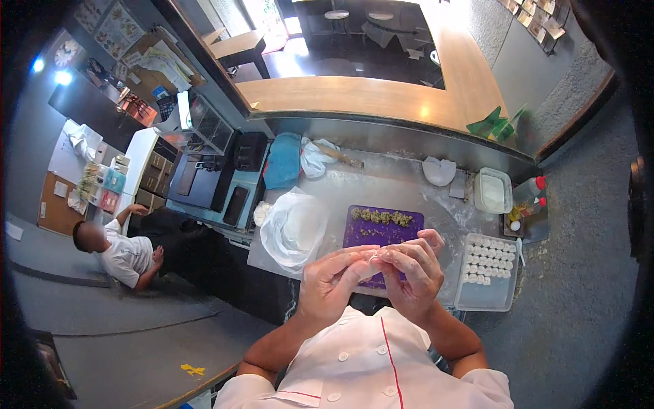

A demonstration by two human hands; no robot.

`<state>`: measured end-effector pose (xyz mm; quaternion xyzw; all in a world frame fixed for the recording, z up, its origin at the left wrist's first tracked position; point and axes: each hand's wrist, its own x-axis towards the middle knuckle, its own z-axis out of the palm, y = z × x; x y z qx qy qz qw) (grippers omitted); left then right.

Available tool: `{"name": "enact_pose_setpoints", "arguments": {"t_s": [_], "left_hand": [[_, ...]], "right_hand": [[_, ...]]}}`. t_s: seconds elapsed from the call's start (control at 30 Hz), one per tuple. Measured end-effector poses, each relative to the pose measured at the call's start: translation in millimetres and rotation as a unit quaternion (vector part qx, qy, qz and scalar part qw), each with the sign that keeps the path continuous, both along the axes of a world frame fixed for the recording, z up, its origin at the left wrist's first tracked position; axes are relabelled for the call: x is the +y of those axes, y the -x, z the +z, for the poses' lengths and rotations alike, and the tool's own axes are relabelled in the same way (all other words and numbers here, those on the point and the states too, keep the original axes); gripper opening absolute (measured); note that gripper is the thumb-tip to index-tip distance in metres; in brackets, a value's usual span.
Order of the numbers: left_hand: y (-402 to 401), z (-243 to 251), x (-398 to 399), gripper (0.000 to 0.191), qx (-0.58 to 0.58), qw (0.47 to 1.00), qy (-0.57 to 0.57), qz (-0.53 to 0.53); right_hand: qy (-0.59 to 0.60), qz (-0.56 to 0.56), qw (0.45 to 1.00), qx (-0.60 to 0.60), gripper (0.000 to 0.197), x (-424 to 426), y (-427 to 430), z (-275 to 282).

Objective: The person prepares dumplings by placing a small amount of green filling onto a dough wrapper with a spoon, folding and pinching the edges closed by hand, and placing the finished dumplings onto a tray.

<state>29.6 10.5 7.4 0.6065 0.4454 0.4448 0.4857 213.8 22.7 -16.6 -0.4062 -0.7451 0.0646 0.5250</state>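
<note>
My left hand [332, 283] and my right hand [413, 268] meet at chest height, fingertips pinching a small piece of white dough [375, 254]. Most of that piece is hidden behind the fingers. Flour whitens my fingers. Beneath and beyond them lies a purple cutting board [350, 236], partly covered by the hands. Along its far side runs a row of lumps of green filling [380, 217], with loose crumbs nearer me. To the right, a translucent plastic tray [483, 297] holds rows of small white dough pieces [490, 258] at its far end.
Left on the floured steel worktop [378, 179] sits a white plastic bag [294, 232] with white contents. A blue cloth [282, 159], a brush [340, 155], a container of white powder [493, 190] and red-capped bottles [534, 185] line the back. Another person [127, 250] is at far left.
</note>
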Motion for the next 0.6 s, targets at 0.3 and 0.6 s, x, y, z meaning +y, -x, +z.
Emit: {"name": "enact_pose_setpoints", "arguments": {"t_s": [0.3,0.6], "left_hand": [[13,10,-10,0.012,-0.179,0.981,0.072,-0.024],[15,18,-4,0.018,0.010,0.997,-0.047,-0.054]], "right_hand": [[0.154,0.253,0.936,0.192,0.031,12,-31,4],[0.266,0.273,0.890,0.249,0.026,2,-21,11]]}}
